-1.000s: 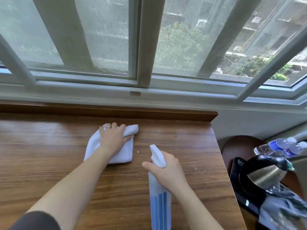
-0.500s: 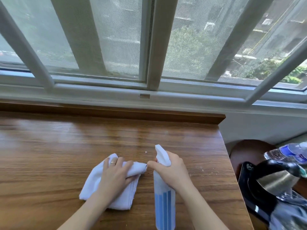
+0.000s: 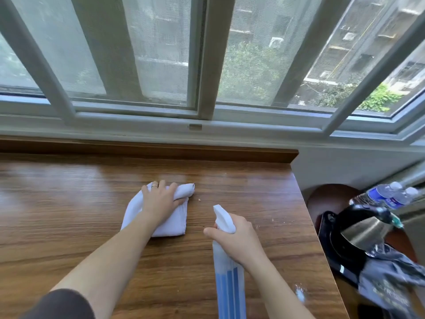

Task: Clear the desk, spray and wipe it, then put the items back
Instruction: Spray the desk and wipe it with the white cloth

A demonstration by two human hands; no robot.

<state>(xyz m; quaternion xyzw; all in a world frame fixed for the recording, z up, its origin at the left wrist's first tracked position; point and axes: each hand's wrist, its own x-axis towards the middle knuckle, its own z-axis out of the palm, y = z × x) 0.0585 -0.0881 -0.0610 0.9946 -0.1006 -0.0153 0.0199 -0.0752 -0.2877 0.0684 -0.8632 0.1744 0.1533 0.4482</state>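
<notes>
Left hand (image 3: 161,204) had pushed folded white cloth (image 3: 158,215) farther up the woodgrain desk (image 3: 69,226), fingers curled gripping it | right hand (image 3: 239,240) gripped spray bottle (image 3: 228,272), base cut off.

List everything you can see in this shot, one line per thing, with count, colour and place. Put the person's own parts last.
desk: one, brown wood, fills the lower left and middle, under the window
cloth: one, white, on the desk near its middle, under the left hand
spray bottle: one, white head with blue striped body, over the desk's near right part, in the right hand
window: one, pale frames with mesh screens, along the top
kettle: one, black and silver, right of the desk
water bottles: two, clear with blue labels, far right behind the kettle
left hand: one, grips the cloth, wears a ring
right hand: one, holds the spray bottle's neck
</notes>
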